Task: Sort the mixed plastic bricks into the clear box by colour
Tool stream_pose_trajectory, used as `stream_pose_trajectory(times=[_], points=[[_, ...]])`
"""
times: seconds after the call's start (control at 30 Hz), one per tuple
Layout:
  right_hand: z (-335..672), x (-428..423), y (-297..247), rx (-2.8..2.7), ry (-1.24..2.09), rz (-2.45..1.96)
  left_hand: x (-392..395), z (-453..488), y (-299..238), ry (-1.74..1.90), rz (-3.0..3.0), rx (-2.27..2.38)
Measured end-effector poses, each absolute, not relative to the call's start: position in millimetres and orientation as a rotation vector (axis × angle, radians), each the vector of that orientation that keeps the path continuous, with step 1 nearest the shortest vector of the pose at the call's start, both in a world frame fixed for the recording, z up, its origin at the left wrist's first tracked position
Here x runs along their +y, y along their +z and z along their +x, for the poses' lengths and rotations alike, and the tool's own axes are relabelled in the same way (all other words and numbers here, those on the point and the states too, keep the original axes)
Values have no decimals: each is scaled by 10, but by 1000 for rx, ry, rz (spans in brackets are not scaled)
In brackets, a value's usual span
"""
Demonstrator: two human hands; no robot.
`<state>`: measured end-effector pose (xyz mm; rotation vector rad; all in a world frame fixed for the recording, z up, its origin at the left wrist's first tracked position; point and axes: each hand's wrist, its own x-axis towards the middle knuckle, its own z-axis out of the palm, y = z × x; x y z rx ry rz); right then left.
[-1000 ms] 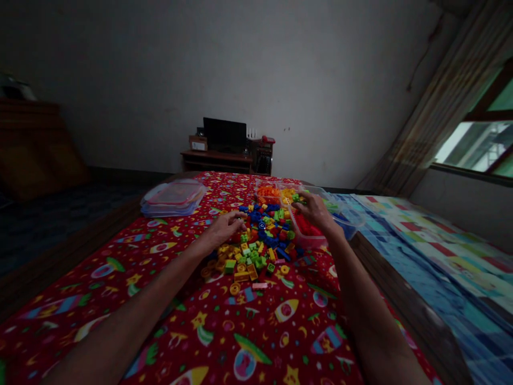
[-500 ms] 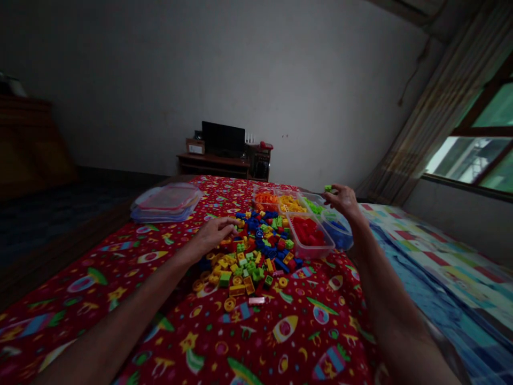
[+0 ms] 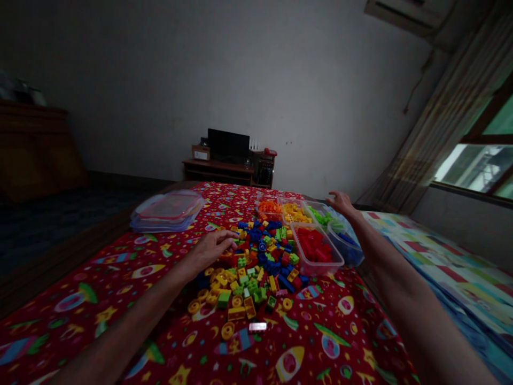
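Observation:
My left hand [image 3: 211, 249] hovers at or rests on the left edge of a pile of toy building bricks [image 3: 260, 262]; its fingers are loosely stretched, with nothing visible in them. Blue, yellow, green and red pieces make up the heap. Over the far right side of the containers is my right hand [image 3: 340, 201], fingers apart and no brick showing. Just below and left of it stands a clear tub of green bricks [image 3: 320, 215]. Nearby tubs hold red bricks [image 3: 312, 245], yellow bricks [image 3: 295, 213], orange bricks [image 3: 269, 207] and blue bricks [image 3: 345, 238].
Stacked clear lids [image 3: 168, 211] lie on the left of the red patterned cloth [image 3: 160, 299]. A pale pink brick [image 3: 257, 326] sits apart at the near side of the heap. Beyond are a monitor [image 3: 228, 145] on a desk and, at right, a bed with a checkered cover [image 3: 425, 240].
The green brick that was between my right fingers no longer shows there, and those fingers have parted. My left hand stays beside the heap. The camera view has shifted slightly.

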<state>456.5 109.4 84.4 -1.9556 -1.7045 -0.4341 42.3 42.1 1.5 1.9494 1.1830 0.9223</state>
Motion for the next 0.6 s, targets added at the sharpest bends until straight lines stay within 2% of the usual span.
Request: stream_pose_trajectory(times=[0.2, 0.47, 0.6], points=[[4417, 852, 927, -1661, -219, -1951, 386, 470, 51, 879, 1973, 1196], [3838, 270, 891, -1619, 327, -1347, 408, 438, 83, 792, 2163, 1216], [3303, 14, 788, -1857, 449, -1262, 351, 506, 94, 741, 2367, 1223]])
